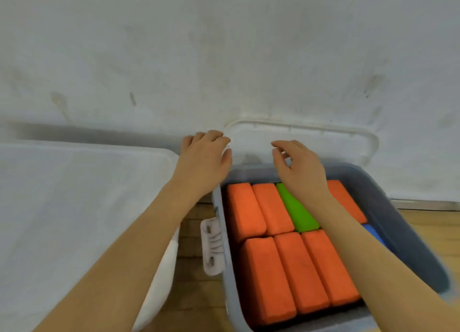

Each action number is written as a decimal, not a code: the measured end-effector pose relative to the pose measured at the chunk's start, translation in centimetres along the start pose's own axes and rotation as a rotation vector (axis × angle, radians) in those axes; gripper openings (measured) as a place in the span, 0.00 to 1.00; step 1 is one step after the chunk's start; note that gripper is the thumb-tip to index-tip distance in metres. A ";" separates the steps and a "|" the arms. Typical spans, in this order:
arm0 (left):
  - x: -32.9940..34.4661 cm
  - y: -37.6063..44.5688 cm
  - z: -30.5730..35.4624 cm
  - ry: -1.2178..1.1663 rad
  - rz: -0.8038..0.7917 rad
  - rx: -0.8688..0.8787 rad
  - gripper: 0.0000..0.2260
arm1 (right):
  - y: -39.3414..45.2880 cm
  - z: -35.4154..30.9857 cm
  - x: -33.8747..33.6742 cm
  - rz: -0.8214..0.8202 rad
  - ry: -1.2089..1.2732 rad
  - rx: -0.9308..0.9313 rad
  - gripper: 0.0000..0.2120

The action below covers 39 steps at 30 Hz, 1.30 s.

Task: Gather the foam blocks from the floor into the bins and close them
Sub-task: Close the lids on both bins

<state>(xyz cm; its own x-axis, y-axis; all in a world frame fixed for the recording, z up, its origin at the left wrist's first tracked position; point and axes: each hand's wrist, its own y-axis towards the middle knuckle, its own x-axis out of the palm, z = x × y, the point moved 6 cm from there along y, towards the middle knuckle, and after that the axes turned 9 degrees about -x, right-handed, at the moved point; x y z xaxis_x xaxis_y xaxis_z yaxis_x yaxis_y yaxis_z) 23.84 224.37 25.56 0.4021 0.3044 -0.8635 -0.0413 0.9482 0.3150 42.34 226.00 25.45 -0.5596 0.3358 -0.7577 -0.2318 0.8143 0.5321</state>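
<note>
A grey bin stands open on the floor at the wall. It is packed with several orange foam blocks, one green block and a blue block at its right side. Its white lid leans upright against the wall behind it. My left hand is at the lid's left edge, fingers curled round behind it and thumb on the front. My right hand hovers in front of the lid's lower middle, fingers loosely curled and holding nothing.
A second bin with a white lid on top stands to the left. A white latch hangs on the grey bin's left wall. Wooden floor shows between the bins and at the right. The white wall rises straight behind.
</note>
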 end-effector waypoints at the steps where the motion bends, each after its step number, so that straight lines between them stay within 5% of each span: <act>1: 1.6 1.0 1.5 0.009 0.000 -0.004 0.16 | 0.4 2.5 -0.3 -0.003 -0.004 0.004 0.12; 9: 12.8 8.3 8.5 0.124 0.014 -0.067 0.20 | 4.6 19.7 2.0 -0.222 -0.242 -0.077 0.29; 13: 15.9 10.9 10.5 0.153 0.111 -0.017 0.24 | 5.4 23.2 3.8 -0.149 -0.340 -0.241 0.31; 16: 17.7 12.2 11.3 0.197 0.159 0.027 0.27 | 5.5 23.7 4.6 0.034 -0.335 -0.321 0.29; 20: 17.5 13.2 11.4 0.182 0.361 0.059 0.17 | 6.7 23.2 3.9 0.282 -0.268 -0.405 0.17; 26: 16.8 13.3 11.4 0.270 0.419 0.123 0.15 | 6.9 23.1 3.3 0.457 -0.218 -0.433 0.06; 39: 7.2 10.7 15.8 0.270 0.763 0.288 0.10 | 6.8 16.5 -4.9 0.565 -0.244 -0.389 0.12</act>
<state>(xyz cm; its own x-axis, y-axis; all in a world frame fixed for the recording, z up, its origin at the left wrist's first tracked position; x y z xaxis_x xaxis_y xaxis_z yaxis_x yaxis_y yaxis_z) 40.78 235.31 28.93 0.1260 0.8954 -0.4270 0.0369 0.4259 0.9040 56.66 237.72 26.57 -0.4948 0.7880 -0.3664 -0.2512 0.2739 0.9284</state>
